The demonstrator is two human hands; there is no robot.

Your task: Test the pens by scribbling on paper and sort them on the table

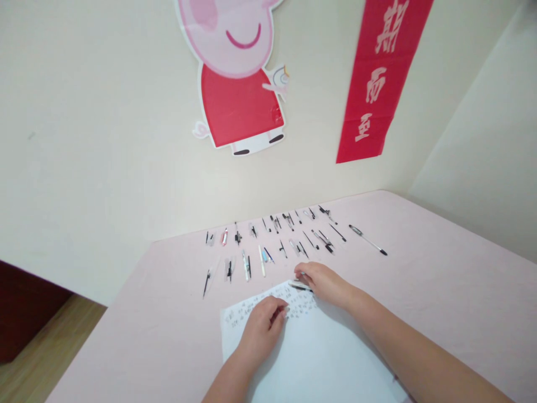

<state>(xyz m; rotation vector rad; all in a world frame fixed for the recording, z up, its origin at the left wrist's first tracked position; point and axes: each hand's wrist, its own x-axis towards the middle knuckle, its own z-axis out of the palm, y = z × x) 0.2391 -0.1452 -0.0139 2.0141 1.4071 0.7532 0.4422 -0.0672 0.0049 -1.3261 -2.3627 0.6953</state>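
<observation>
Pen piece (299, 286): likely light and stiff, a plastic barrel by the look of it; smooth enough, I would judge, to roll or slip under a careless finger; thin parts could crack or bend if pressed sideways.
Where to take hold: best around the middle of the barrel, thumb against one or two fingertips, with a light pinch.
Its look: slim and straight, a pale stretch beside a dark one; too small to tell whether it is one part or two lying together.
Its place: at the far edge of the written sheet, just below the curled fingers of the right hand.
Right hand (322, 281): thumb and fingers bent toward each other over the pen piece; whether they grasp anything, I cannot tell.
Left hand (264, 323): over the sheet, thumb and forefinger close together; I cannot tell whether something is pinched there.
Paper (319, 350): white, handwriting across its far part, the near part blank; beneath both hands.
Loose pen parts (262, 261): spread in rows beyond the paper, mostly black, clear and white.
Long pen (369, 241): clear with dark ends, apart to the right.
Table (168, 319): pale pink, against a wall.
</observation>
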